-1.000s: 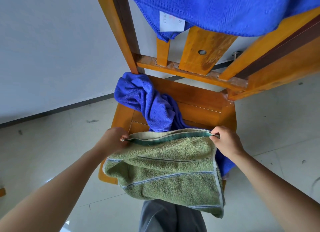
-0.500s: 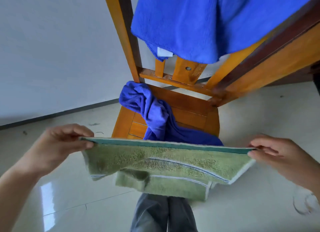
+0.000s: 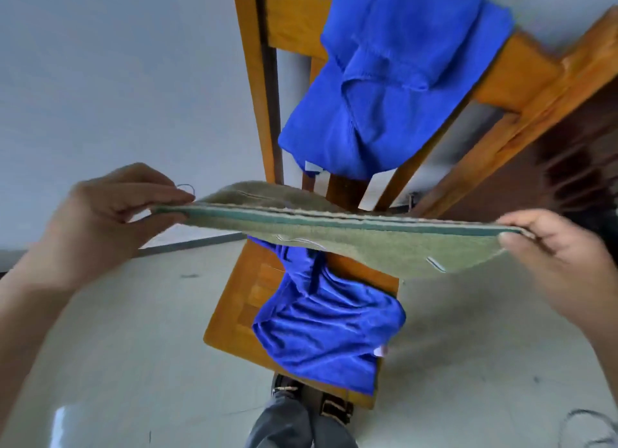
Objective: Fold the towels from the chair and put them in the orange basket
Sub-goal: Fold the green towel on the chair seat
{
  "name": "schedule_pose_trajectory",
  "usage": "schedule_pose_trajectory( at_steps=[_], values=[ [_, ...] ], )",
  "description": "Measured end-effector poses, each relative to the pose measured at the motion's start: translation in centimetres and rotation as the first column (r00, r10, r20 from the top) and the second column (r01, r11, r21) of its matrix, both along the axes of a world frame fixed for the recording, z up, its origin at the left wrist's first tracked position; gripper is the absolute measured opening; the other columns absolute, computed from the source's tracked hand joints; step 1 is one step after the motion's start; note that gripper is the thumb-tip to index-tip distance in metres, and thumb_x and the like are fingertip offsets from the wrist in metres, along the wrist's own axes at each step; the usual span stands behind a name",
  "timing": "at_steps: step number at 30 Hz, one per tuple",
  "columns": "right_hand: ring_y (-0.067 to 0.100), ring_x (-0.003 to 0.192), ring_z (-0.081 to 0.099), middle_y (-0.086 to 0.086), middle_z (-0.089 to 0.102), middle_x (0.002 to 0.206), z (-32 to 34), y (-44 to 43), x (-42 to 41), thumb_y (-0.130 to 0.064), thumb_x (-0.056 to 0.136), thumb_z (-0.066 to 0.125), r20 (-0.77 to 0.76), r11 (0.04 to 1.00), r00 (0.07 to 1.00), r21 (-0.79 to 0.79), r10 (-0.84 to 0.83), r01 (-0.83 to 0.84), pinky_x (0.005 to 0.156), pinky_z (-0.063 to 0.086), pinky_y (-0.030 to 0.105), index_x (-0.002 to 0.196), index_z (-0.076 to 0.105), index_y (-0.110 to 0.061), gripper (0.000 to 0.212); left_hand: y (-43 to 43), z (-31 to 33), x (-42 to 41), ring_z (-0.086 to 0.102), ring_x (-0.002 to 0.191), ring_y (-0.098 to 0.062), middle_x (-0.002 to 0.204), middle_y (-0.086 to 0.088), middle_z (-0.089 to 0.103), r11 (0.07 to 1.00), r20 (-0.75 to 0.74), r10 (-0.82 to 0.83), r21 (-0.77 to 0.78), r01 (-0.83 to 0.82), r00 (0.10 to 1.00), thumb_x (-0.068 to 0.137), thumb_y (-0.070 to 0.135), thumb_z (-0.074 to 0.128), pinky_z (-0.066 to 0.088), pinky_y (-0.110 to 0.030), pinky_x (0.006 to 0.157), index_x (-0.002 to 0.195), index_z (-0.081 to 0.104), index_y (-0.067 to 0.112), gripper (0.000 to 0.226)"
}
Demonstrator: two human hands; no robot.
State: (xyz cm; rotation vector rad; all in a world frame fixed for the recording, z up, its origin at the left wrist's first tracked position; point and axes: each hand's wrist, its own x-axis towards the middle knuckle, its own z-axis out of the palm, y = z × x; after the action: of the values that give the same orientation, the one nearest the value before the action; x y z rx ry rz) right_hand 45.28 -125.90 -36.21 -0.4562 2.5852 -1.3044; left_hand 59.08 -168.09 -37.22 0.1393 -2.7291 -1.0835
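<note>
Terrycloth of the green towel (image 3: 368, 247) is light, soft and limp, so it sags wherever unsupported. My left hand (image 3: 110, 220) and right hand (image 3: 561, 257) pinch opposite ends of its doubled edge, stretched above the wooden chair (image 3: 240, 300) seat. Recommended grip points: the corners.

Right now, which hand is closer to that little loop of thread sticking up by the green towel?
Left. The left hand pinches the green towel right beside the thread loop; the right hand pinches the towel's opposite end, far from it.
</note>
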Motion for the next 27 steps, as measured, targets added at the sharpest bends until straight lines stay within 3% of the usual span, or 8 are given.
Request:
schedule_pose_trajectory(
  at_steps=[4, 7, 11, 16, 18, 22, 24, 27],
  values=[
    [-0.018, 0.073, 0.055, -0.039, 0.061, 0.078, -0.2, -2.2, -1.5, -0.021, 0.081, 0.049, -0.126, 0.992, 0.991, -0.126, -0.044, 0.028, 0.070, 0.038, -0.002, 0.079, 0.059, -0.054, 0.034, 2.1, 0.6, -2.5, 0.054, 0.081, 0.016, 0.088, 0.021, 0.055, 0.986, -0.234, 0.028, -0.154, -0.065, 0.972, 0.082, 0.015, 0.063, 0.044, -0.003, 0.075, 0.092, 0.072, 0.014, 0.013],
    [-0.016, 0.073, 0.055, -0.037, 0.061, 0.077, -0.8, -2.7, -2.5, -0.018, 0.084, 0.048, -0.177, 0.982, 0.974, -0.151, -0.141, 0.115, 0.070, 0.039, 0.000, 0.077, 0.059, -0.051, 0.035, 2.8, 0.6, -3.2, 0.057, 0.088, 0.014, 0.095, 0.033, 0.058, 0.995, -0.193, 0.087, -0.031, -0.095, 0.977, 0.083, 0.013, 0.060, 0.044, -0.003, 0.082, 0.088, 0.060, 0.055, 0.043],
    [-0.012, 0.077, 0.055, -0.035, 0.061, 0.079, -1.6, -2.1, -3.1, -0.021, 0.085, 0.048, -0.197, 0.968, 0.955, -0.162, -0.224, 0.194, 0.073, 0.040, 0.003, 0.077, 0.057, -0.054, 0.034, 3.6, 0.4, -4.3, 0.059, 0.075, 0.015, 0.076, 0.035, 0.064, 0.966, -0.090, 0.142, 0.229, -0.118, 0.986, 0.085, -0.005, 0.059, 0.045, -0.002, 0.073, 0.074, 0.062, 0.040, 0.046],
    [-0.002, 0.068, 0.059, -0.018, 0.067, 0.068, -1.4, -0.2, -2.1, -0.025, 0.075, 0.067, 0.037, 0.889, 0.981, -0.417, -0.190, 0.188, 0.069, 0.046, 0.009, 0.074, 0.069, -0.038, 0.014, 4.7, 1.0, -3.0, 0.062, 0.061, 0.002, 0.065, 0.016, 0.069, 0.769, -0.081, 0.114, 0.638, -0.037, 0.990, 0.063, 0.038, 0.079, 0.049, -0.010, 0.061, 0.068, 0.072, 0.033, 0.010],
    [-0.002, 0.055, 0.057, -0.014, 0.064, 0.057, -1.6, 0.7, -1.0, -0.032, 0.066, 0.071, 0.245, 0.893, 0.968, -0.420, -0.059, 0.161, 0.056, 0.043, 0.005, 0.064, 0.072, -0.033, 0.003, 4.4, 0.0, -1.6, 0.062, 0.057, -0.002, 0.063, 0.011, 0.068, 0.662, 0.026, 0.066, 0.747, -0.064, 0.997, 0.039, 0.052, 0.087, 0.051, -0.013, 0.055, 0.070, 0.073, 0.028, 0.041],
    [0.001, 0.054, 0.054, -0.004, 0.060, 0.059, -5.3, 2.7, 1.5, -0.049, 0.046, 0.082, 0.629, 0.990, 0.773, -0.141, 0.081, 0.011, 0.050, 0.040, 0.009, 0.063, 0.072, -0.023, 0.033, 4.2, -4.4, 2.8, 0.058, 0.048, -0.006, 0.058, -0.001, 0.064, 0.626, 0.451, -0.061, 0.713, -0.317, 0.891, 0.011, 0.050, 0.091, 0.046, -0.012, 0.045, 0.068, 0.073, 0.021, 0.067],
    [0.001, 0.053, 0.056, 0.003, 0.058, 0.064, -7.8, 2.5, 2.9, -0.015, 0.074, 0.068, 0.764, 0.992, 0.634, -0.110, 0.120, -0.055, 0.049, 0.040, 0.009, 0.069, 0.067, -0.011, 0.007, 4.3, -7.2, 5.0, 0.059, 0.051, -0.011, 0.063, -0.012, 0.063, 0.610, 0.641, -0.132, 0.653, -0.448, 0.756, 0.020, 0.038, 0.095, 0.048, -0.016, 0.046, 0.067, 0.072, 0.013, 0.058],
    [-0.001, 0.052, 0.055, -0.005, 0.059, 0.057, -12.3, 2.2, 5.6, 0.004, 0.085, 0.053, 0.851, 0.993, 0.520, -0.011, 0.073, -0.121, 0.048, 0.040, 0.009, 0.075, 0.059, -0.006, 0.015, 4.8, -12.0, 7.5, 0.061, 0.061, -0.017, 0.078, -0.023, 0.062, 0.604, 0.806, -0.159, 0.537, -0.589, 0.570, 0.068, -0.008, 0.072, 0.052, -0.018, 0.051, 0.073, 0.070, 0.002, 0.011]
  ],
)
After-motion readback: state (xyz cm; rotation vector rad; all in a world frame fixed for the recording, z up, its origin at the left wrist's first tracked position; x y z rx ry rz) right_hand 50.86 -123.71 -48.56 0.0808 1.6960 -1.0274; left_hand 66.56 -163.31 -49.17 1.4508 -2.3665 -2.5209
